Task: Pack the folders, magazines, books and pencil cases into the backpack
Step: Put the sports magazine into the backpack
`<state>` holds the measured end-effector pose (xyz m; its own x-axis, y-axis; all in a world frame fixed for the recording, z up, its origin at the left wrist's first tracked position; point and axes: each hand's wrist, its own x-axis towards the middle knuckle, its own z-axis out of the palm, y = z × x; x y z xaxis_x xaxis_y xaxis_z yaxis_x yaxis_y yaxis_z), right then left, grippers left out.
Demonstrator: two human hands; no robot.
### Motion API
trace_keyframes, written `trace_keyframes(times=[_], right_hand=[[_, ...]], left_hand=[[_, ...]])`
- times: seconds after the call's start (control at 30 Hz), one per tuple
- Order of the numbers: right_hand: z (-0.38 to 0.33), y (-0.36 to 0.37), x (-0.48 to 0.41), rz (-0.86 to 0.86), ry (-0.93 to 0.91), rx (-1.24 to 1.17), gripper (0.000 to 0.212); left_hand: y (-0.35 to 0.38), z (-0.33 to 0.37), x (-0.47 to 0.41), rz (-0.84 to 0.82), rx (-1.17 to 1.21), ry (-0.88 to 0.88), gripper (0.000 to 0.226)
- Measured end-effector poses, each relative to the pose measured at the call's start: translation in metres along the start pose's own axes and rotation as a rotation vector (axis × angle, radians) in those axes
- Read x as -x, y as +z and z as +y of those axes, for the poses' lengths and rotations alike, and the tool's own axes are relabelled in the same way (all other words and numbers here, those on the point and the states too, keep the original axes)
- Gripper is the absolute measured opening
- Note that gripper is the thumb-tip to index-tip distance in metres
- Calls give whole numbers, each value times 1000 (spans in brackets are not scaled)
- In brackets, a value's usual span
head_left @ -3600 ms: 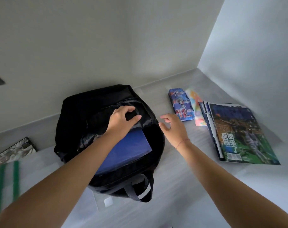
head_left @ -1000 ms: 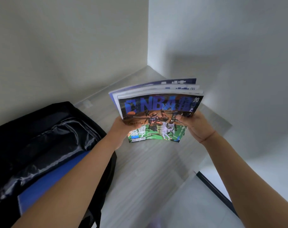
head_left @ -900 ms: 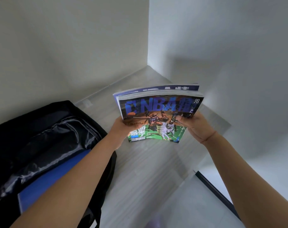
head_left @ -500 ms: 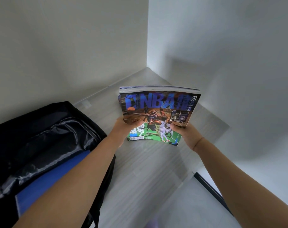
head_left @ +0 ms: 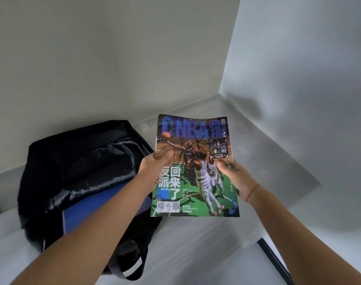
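The magazines [head_left: 196, 165], fanned a moment ago, are now squared into one stack. The left hand [head_left: 153, 169] and right hand [head_left: 235, 177] grip its sides, just right of the open backpack [head_left: 72, 161]; I think it is ready to go in.

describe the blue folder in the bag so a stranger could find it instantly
Start at the black backpack lying open on the pale table. In its mouth, below the shiny black lining, a flat blue folder shows, partly crossed by the left forearm. It is plain blue, unlike the printed basketball magazine gripped by the left hand and right hand beside the bag.
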<state>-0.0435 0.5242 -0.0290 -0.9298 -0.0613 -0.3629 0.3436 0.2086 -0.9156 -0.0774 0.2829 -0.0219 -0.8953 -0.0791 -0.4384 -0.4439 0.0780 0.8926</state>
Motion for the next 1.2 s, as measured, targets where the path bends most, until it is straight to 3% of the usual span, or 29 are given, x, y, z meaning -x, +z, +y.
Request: trace_keyframes(times=[0.2,0.37,0.43,0.5,0.63,0.73,0.83,0.9,0.97,1.07,1.2], right_hand=[[0,74,15,-185,-27,-87,29],[6,110,21,-209,-16,-151,28],[7,120,29,-243,-6,-147,43],[13,124,38,-264,6,-112,60],[30,129,60,-277,41,-48,76],[38,137,75,-291,62,-18,46],[41,145,88,-309,105,-44,37],[41,147,96,-305,163,-100,46],[43,146,101,-306,230,-163,59],[39,150,107,-322,271,-227,43],[30,160,106,-346,291,-208,42]], left_hand=[[-75,-16,35,169,19,-8,15],[-132,-29,59,197,-190,-13,48],[-164,-38,64,262,-230,102,42],[-198,-50,64,358,-448,268,14],[-240,-70,55,357,-985,367,55],[-247,-78,41,265,-1104,373,62],[-246,-75,26,283,-1137,445,39],[-246,-70,23,327,-1042,425,24],[-247,-60,23,409,-765,334,21],[-250,-36,22,570,-355,212,27],[-248,-13,27,540,-123,186,19]])
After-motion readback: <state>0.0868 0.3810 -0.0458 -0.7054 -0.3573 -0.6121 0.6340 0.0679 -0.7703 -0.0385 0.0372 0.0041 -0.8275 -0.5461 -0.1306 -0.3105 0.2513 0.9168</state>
